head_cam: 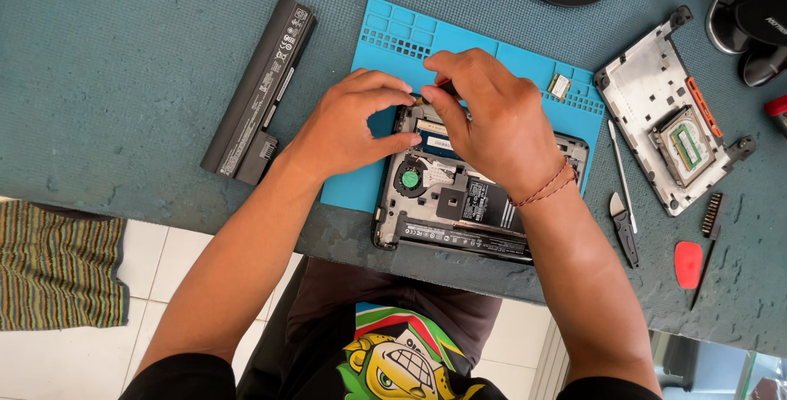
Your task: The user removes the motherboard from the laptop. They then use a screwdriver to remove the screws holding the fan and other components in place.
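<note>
An opened small laptop base (459, 211) lies on a blue work mat (402, 31), its circuit board and green-hubbed fan (410, 179) exposed. My left hand (352, 125) rests on the laptop's far left corner, thumb against its edge. My right hand (484, 117) is over the far part of the board and pinches a small dark tool near its tip (447, 87), held down at the laptop's far edge. What the tool's tip touches is hidden by my fingers.
A long black battery pack (261, 88) lies left of the mat. A small card (560, 86) sits on the mat's right. To the right are a white cover with a drive (668, 134), tweezers (620, 170), a small knife (625, 228), a red pick (688, 265) and a bit holder (712, 215). The table edge runs near me.
</note>
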